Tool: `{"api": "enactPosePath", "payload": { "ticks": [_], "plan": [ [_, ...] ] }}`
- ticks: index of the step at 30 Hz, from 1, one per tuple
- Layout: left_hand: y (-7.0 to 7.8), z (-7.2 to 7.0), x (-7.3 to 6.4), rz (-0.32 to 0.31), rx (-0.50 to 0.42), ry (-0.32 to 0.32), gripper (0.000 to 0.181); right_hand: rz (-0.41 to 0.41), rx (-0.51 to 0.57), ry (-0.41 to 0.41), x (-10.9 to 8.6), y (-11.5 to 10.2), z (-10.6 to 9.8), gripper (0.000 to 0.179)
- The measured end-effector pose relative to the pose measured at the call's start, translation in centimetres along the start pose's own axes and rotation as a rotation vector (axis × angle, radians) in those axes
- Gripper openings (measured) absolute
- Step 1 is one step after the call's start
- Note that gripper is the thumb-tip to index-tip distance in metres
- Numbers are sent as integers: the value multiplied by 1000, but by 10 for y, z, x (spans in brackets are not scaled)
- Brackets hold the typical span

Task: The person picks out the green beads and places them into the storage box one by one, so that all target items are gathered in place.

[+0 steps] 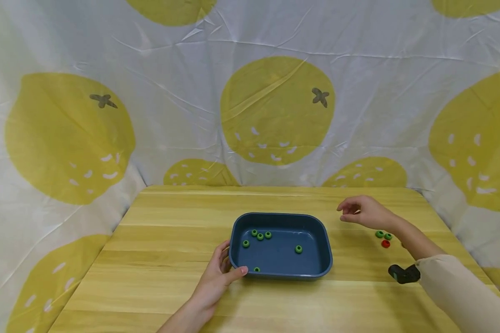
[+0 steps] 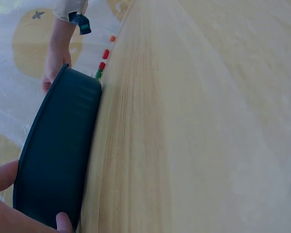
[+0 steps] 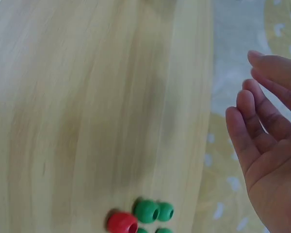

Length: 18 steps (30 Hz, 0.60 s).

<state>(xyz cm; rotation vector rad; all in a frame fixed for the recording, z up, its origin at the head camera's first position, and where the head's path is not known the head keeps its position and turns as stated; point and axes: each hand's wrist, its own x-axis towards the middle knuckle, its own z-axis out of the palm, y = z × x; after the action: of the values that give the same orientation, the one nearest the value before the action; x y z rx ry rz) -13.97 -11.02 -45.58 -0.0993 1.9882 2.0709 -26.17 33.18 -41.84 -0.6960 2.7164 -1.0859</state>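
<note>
The head view lets you see down into the blue tray (image 1: 275, 259), which sits on the wood table (image 1: 158, 259). Six green beads (image 1: 260, 237) are in it: four near its back left corner, one toward its right side, one by its front wall. The left wrist view shows the tray's outer wall and, past its far end, a row of loose beads. The orange bead (image 2: 112, 38) in that row shows plainly only there. The right wrist view gives you a close look at a red bead (image 3: 122, 222) and the green ones beside it, some cut off at the bottom.

Wood runs from the tray's left end to the table's left edge. Behind the tray is a strip of wood, then the far edge and the lemon cloth (image 1: 171, 106). More wood lies between the tray and the loose beads on its right.

Your left hand (image 1: 213, 276) grips the tray's left end, thumb on the rim, fingers round the outside. Your right hand (image 1: 368, 212) is in the air, right of the tray's back corner and apart from it. Its fingers are softly bent, thumb near the first finger, holding nothing you can see.
</note>
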Motion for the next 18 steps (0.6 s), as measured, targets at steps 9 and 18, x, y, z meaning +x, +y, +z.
{"api": "enactPosePath", "payload": {
  "ticks": [9, 18],
  "plan": [
    [1, -1, -2, -24, 8, 6, 88, 97, -59, 52, -22, 22, -13, 25],
    [-1, 0, -1, -7, 6, 2, 89, 205, 57, 47, -49, 50, -23, 31]
  ]
}}
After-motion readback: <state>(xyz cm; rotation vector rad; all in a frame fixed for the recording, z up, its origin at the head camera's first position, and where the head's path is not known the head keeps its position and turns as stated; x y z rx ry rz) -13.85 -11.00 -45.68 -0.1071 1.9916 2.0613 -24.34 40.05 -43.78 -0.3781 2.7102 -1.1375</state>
